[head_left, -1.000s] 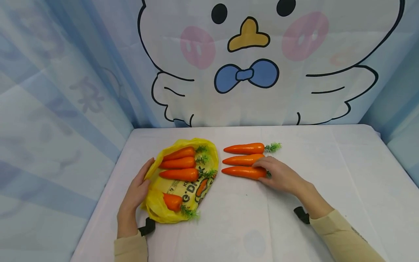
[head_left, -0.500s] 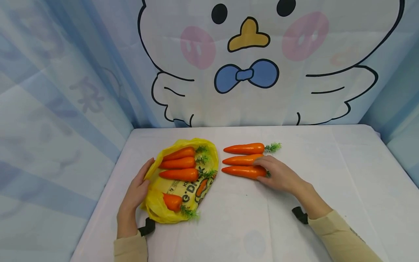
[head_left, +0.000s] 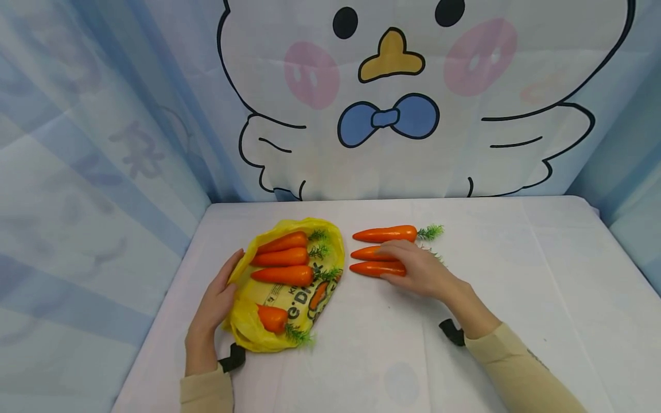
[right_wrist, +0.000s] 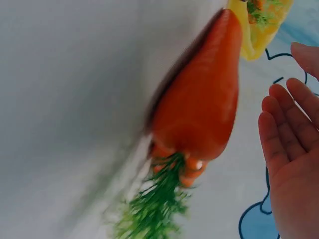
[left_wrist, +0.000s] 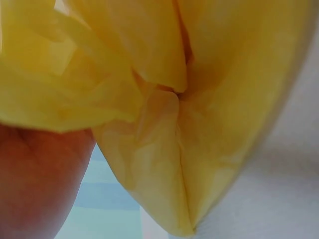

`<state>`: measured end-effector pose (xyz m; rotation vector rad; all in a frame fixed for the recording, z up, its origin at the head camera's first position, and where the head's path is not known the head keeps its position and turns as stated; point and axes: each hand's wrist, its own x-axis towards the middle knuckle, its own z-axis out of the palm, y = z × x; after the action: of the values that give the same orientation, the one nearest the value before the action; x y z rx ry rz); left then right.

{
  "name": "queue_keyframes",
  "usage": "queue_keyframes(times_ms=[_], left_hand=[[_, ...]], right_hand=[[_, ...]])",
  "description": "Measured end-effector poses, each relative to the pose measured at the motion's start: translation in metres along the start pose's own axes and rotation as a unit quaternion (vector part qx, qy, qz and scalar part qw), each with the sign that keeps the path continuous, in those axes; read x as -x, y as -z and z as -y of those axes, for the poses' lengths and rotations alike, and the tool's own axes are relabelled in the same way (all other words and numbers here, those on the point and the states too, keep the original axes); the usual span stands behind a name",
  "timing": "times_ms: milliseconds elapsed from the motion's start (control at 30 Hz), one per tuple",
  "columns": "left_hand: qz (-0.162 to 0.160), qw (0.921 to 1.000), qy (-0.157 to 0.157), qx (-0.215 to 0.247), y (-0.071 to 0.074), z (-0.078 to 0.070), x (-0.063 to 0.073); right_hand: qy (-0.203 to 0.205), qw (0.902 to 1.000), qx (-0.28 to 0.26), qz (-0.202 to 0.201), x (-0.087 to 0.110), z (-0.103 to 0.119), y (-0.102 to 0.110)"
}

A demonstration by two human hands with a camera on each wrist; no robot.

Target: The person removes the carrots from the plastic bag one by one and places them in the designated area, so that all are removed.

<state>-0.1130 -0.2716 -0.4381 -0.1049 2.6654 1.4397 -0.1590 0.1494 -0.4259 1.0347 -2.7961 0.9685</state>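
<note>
A yellow plastic bag [head_left: 296, 304] lies spread on the table with several orange carrots [head_left: 283, 276] on or in it; one carrot [head_left: 272, 318] is partly tucked under its near fold. My left hand [head_left: 213, 301] holds the bag's left edge, its fingers partly hidden by the plastic in the left wrist view. To the bag's right, three carrots lie side by side, green tops to the right. My right hand [head_left: 423, 272] hovers over the middle carrot [head_left: 368, 253] and the nearest carrot [head_left: 377, 269]. In the right wrist view its fingers are nearly straight, apart from the carrot [right_wrist: 199, 94].
The far carrot [head_left: 384, 234] of the row lies beyond my right hand. A white cloth covers the table [head_left: 361, 361]. Behind it hangs a curtain [head_left: 387, 166] with a cartoon figure, and a blue curtain [head_left: 103, 189] borders the left side.
My right hand has moved left, from the leafy ends of the two nearer carrots toward their middles. The left hand, bag and carrots look unmoved.
</note>
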Motion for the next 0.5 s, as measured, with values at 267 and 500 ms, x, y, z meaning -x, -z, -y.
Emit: queue_keyframes(times_ms=[267,500], left_hand=[[0.000,1.0000,0.000,0.000,-0.001,0.000,0.000],[-0.002,1.0000,0.001,0.000,0.000,0.001,-0.001]], right_hand=[[0.037,0.9993,-0.006,-0.003,-0.024,0.022,-0.014],[0.081,0.9958,-0.041,0.017,-0.048,0.045,-0.032]])
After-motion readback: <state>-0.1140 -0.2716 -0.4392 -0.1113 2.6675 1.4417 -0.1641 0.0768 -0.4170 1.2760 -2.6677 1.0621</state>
